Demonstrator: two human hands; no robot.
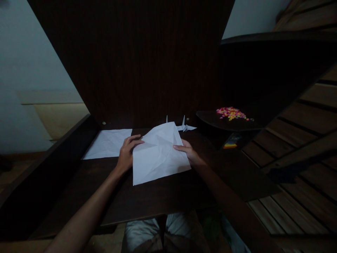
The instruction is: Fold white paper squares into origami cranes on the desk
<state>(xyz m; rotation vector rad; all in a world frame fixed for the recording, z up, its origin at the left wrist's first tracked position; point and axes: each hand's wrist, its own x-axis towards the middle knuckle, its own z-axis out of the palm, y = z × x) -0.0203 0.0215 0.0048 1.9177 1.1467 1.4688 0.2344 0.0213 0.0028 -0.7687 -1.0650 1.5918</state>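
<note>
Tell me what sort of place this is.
Probably a home desk used for paper craft: a dark wooden desk against a pale wall, a creased white sheet under both hands, folded paper cranes behind it, and a pile of colourful bits.
</note>
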